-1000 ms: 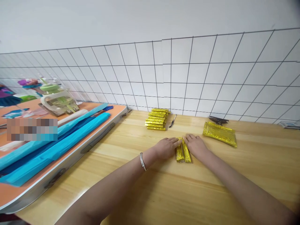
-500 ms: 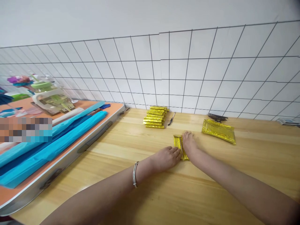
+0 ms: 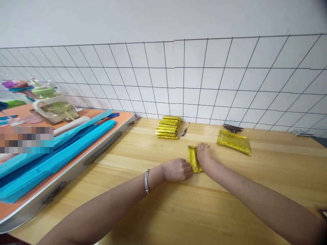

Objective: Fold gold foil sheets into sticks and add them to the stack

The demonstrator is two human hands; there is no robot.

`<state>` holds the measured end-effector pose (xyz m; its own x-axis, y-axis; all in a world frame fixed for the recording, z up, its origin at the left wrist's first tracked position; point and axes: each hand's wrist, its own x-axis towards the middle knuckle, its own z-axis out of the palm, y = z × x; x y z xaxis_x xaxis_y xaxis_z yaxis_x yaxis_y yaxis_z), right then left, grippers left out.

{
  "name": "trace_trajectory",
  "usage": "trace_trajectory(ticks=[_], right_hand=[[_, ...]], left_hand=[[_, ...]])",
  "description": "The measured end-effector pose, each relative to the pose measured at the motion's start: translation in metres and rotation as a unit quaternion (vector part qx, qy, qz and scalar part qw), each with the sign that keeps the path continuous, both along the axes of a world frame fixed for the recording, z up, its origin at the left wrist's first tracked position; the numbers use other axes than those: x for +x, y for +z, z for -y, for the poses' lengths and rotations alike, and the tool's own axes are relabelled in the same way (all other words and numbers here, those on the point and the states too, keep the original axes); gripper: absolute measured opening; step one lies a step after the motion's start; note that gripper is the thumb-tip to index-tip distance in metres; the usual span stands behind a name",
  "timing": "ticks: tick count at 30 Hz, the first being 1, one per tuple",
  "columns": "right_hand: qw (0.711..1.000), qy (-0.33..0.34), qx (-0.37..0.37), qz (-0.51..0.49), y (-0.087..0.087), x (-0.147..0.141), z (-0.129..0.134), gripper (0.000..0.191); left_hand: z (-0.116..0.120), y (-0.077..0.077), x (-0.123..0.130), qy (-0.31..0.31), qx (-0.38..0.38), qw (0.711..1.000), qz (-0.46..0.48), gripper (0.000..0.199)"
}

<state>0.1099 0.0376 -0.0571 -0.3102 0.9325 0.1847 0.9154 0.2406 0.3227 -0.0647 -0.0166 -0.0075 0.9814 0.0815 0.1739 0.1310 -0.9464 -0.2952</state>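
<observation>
A small gold foil sheet point(image 3: 192, 158) lies on the wooden table, with a raised crease running lengthwise along it. My left hand point(image 3: 178, 169), wearing a silver bangle point(image 3: 146, 181), is curled closed at the sheet's lower left edge; its fingertips are partly hidden. My right hand point(image 3: 203, 153) rests on the right part of the sheet, its fingers laid over the foil and covering that side. Beyond the hands sits a stack of folded gold foil strips point(image 3: 167, 128), with a pen point(image 3: 185, 130) next to it. To the right lies a flat gold foil packet point(image 3: 234, 141).
At the left, a raised orange-topped board point(image 3: 125, 118) with a metal edge carries rolled blue crepe paper point(image 3: 76, 153) and a green-lidded bottle point(image 3: 47, 92). A dark hair clip point(image 3: 233, 128) lies behind the foil packet. A gridded white wall point(image 3: 153, 78) closes the back.
My left hand has drawn back slightly to the left, from over the foil's crease to its lower left edge, and its fingers have curled. My right hand stays on the foil. The view has shifted slightly.
</observation>
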Motion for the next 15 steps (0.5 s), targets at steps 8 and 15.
trace_trajectory(ticks=[8, 15], right_hand=[[0.993, 0.108, -0.036, -0.027, 0.026, 0.044, 0.023, 0.043], [0.981, 0.162, -0.063, -0.085, 0.030, 0.081, 0.084, 0.043]], left_hand=[[-0.003, -0.007, -0.005, 0.024, -0.030, 0.999, 0.015, 0.014], [0.001, -0.020, -0.008, 0.117, -0.117, 0.983, 0.080, 0.019]])
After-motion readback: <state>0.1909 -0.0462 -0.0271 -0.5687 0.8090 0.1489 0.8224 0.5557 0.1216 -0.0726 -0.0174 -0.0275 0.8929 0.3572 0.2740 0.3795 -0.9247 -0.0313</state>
